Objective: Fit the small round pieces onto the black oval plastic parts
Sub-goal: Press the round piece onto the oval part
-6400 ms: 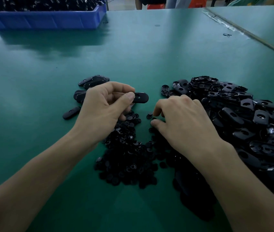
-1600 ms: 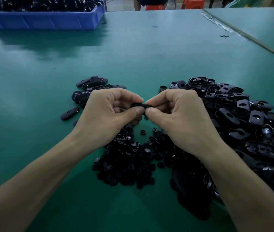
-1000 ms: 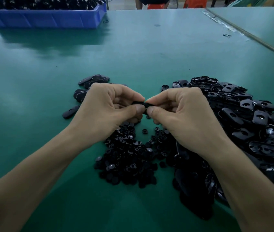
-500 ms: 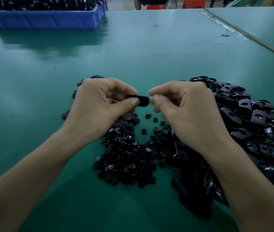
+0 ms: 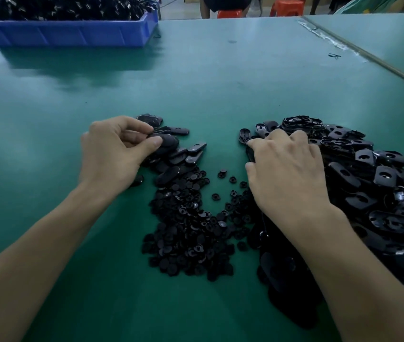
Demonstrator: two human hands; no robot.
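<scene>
- Smack in the middle of the green table (image 5: 220,82), a heap of small round pieces (image 5: 191,230) is spread out. A few strays are scattered loose at its 12 o'clock edge.
- At roughly 10 o'clock from that heap, the left hand (image 5: 114,154) is seen with its fingers curled. One black oval part (image 5: 167,141) is pinched between the thumb tip and the fingers.
- That part is held right over a small stack of ovals (image 5: 186,154), which is laid mostly flat on the table. The stack's near end is run up against the 11 o'clock edge of the round pieces.
- At about 2 o'clock from the heap, the right hand (image 5: 287,174) is laid palm down on the near edge of the big pile of oval parts (image 5: 369,174), with its fingers bent down into it.
- The index fingertip is placed just beside a lone oval (image 5: 244,135) at the pile's 10 o'clock tip. Whether anything is actually being pinched can't be told, since the fingertips are mostly hidden behind the back of the hand.
- The whole 3 o'clock side is taken up by that big pile, which is trailed down toward 5 o'clock under the right forearm. Plenty of its parts are turned hollow side up, with a round hole showing.
- Way off at 11 o'clock, a blue bin (image 5: 72,35) is parked near the far table edge and is stuffed with black parts.
- At 1 o'clock a second green table (image 5: 393,40) is butted up along a seam, and a tiny black bit (image 5: 334,55) is left lying near it.
- Orange stools (image 5: 286,6) are glimpsed at 12 o'clock, past the far edge.
</scene>
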